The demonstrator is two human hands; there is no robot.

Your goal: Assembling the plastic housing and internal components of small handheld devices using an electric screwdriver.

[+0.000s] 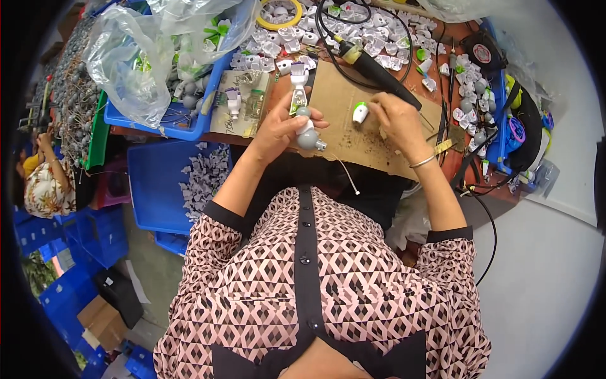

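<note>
My left hand [276, 131] is wrapped round a white and grey jointed plastic piece [305, 124] with two grey balls and a metal tip at its lower end. A white bracket-like part with purple prongs [298, 71] tops it, and some green shows along its side. My right hand [402, 124] is over the brown cardboard [334, 95], fingers curled together; what they pinch, if anything, is hidden. Just left of its fingertips is a small white and green plastic piece [360, 112]. Whether the fingers touch that piece is unclear. A thin white cable [350, 177] hangs below the cardboard's near edge.
White plastic parts [385, 35] are heaped at the back, beside a yellow tape roll [279, 14]. A black-handled corded tool [379, 72] lies across the cardboard. Blue bins [205, 114] with parts stand left and right. Another person [50, 180] is at far left.
</note>
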